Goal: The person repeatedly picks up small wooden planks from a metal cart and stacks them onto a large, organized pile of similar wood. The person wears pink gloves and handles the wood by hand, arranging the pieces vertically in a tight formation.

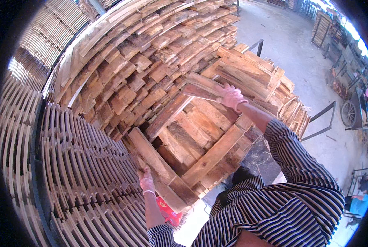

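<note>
My right hand (232, 96), in a pale pink glove, is closed over a wooden board (201, 92) at the far side of a squarish stack of rough planks. Nearer and to the left, my left hand (146, 180), in a thin pale glove, grips the outer edge of a plank (157, 158) along the stack's left side. Its fingertips are partly hidden against the wood. Between my hands, planks laid crosswise form a frame around lower boards (192, 127). Another plank (215, 154) crosses the near right side.
A tall pile of stacked boards (138, 78) rises behind. Rows of thin slats (85, 164) stand close on the left. Metal bars (321, 121) jut out at right over the concrete floor (274, 31). A wheeled cart (350, 113) stands farther right. A red bag (167, 212) lies below my left forearm.
</note>
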A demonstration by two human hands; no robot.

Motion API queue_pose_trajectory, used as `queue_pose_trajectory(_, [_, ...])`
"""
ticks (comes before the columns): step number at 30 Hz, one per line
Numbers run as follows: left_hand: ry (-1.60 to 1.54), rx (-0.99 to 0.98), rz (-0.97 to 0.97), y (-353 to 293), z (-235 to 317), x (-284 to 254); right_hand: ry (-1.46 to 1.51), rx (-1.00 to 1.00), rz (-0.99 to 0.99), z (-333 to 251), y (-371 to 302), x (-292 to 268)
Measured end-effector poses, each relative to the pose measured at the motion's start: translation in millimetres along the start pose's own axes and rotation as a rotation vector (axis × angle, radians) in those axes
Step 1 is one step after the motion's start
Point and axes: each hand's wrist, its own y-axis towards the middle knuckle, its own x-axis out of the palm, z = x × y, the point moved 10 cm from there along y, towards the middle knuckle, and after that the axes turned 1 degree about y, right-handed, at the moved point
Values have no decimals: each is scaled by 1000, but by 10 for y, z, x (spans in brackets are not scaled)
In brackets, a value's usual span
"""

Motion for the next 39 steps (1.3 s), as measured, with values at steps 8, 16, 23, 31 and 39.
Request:
queue_pose_trajectory(8, [24,55,5,-390,530,-34,-95,-262,189,-858,-559,96])
queue_pose_trajectory(16, [544,13,-99,-214,458,143,421,-302,-176,-2749,-996,1543])
queue_pose_trajectory(23, [-105,34,-76,-149,90,200,341,-422,86,-1696,-540,932])
queue_pose_trajectory(31, [-19,-102,-83,-144,140,62,-405,200,197,1183,108,-231])
queue_pose_trajectory(39, [-263,72,43,-52,-46,-856,-91,-340,280,733,132,-427])
